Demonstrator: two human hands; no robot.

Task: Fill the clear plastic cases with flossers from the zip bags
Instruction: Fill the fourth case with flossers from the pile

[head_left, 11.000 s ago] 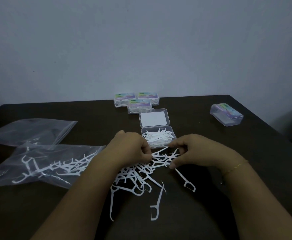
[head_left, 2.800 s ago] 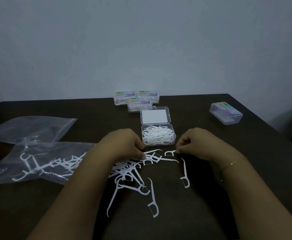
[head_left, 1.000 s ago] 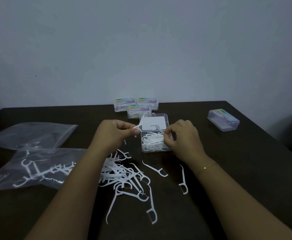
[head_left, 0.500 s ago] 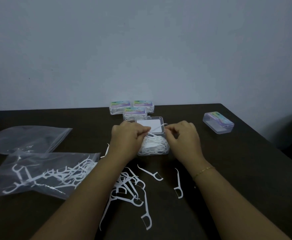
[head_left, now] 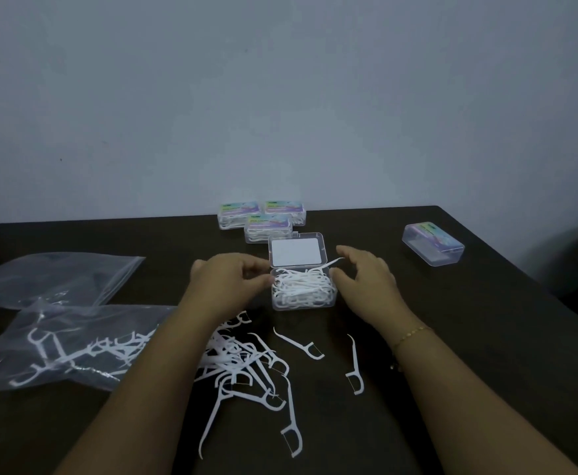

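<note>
Clear plastic forms the open case (head_left: 303, 293) at the middle of the dark desk (head_left: 469, 354); its hinged lid (head_left: 297, 251) lies flat behind it, and its tray is heaped with white flossers, one tip sticking out over the far right corner; the left hand (head_left: 227, 286) sits just beside the case's left wall with fingers loosely curled and nothing visibly held; the right hand (head_left: 366, 279) hovers by the right wall, fingers relaxed and spread, empty, a thin gold bracelet (head_left: 411, 335) on its wrist; a loose pile of flossers (head_left: 246, 365) spreads on the desk nearer the person, partly under the left forearm; two single flossers (head_left: 299, 344) lie apart to its right; a zip bag with flossers (head_left: 64, 344) rests at the left, and a second zip bag (head_left: 50, 277) that looks nearly empty lies behind it; three closed cases (head_left: 263, 217) with coloured labels cluster at the far edge, touching one another; another closed case (head_left: 433, 248) stands well apart at the far right; a plain pale wall (head_left: 280, 97) rises behind the desk.
</note>
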